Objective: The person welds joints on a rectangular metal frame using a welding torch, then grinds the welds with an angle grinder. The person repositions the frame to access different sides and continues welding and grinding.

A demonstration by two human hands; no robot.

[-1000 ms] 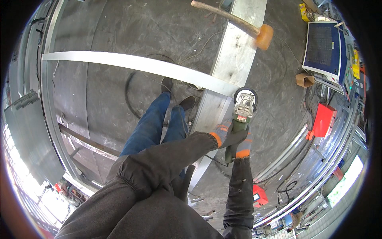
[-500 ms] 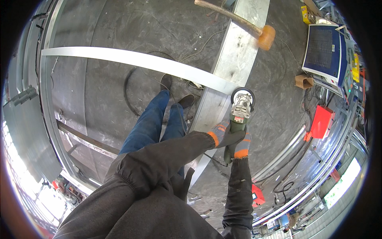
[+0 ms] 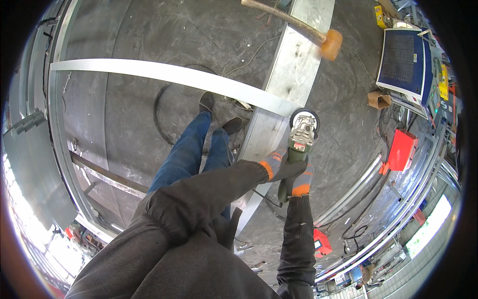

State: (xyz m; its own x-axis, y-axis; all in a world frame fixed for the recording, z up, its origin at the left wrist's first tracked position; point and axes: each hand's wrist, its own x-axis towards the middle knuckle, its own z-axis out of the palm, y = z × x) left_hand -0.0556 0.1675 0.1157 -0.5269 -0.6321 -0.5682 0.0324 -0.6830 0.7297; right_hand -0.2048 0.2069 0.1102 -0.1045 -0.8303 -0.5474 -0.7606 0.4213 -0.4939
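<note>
An angle grinder (image 3: pixel 300 135) with a dark green body and silver head is held in both my gloved hands. My left hand (image 3: pixel 279 164), in a grey and orange glove, wraps round the body from the left. Behind it, my right hand (image 3: pixel 302 180) grips the rear of the tool, its fingers partly hidden. The round guard and disc end sits at the right end of a long white metal bar (image 3: pixel 184 77); whether the disc touches it I cannot tell. Under that end, the bar rests across a wide pale beam (image 3: pixel 294 74).
A wooden-handled mallet (image 3: pixel 330 45) lies across the beam's far part. On the right stand a blue and white machine (image 3: pixel 406 62), a small cardboard box (image 3: pixel 379 100) and a red box (image 3: pixel 402 150). A metal frame rail (image 3: pixel 57 134) runs along the left. Cables (image 3: pixel 158 112) trail over the floor.
The whole view has shifted very slightly. Both hands keep their hold on the grinder, which stays at the bar's end.
</note>
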